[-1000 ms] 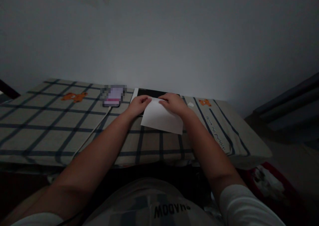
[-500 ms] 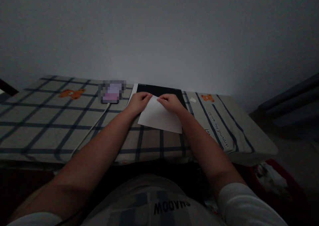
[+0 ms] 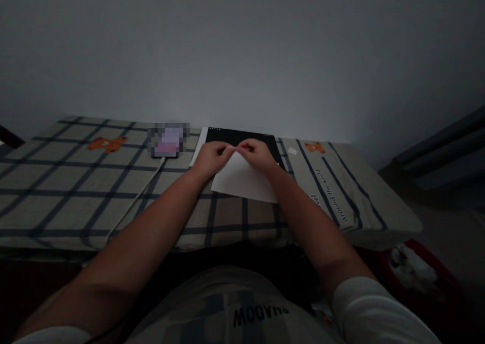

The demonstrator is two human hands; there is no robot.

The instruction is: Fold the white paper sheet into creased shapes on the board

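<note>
A white sheet of paper (image 3: 246, 181) hangs tilted between my hands, its lower edge toward me. My left hand (image 3: 213, 157) pinches its top edge near the middle. Right beside it, my right hand (image 3: 257, 154) pinches the same edge, and the fingertips of both hands meet. Behind and under the hands lies a black sheet or pad (image 3: 242, 136) with small white marks along its far edge. A white strip (image 3: 199, 144) shows at its left side.
A phone, blurred out (image 3: 167, 141), lies left of the hands with a white cable (image 3: 140, 195) running toward me. A checked cloth (image 3: 109, 177) covers the table. A small white scrap (image 3: 292, 151) lies right. A red container (image 3: 424, 268) stands below the table's right end.
My hands have come together along the paper's top edge, so the fingertips now touch. The gap of paper between them has closed.
</note>
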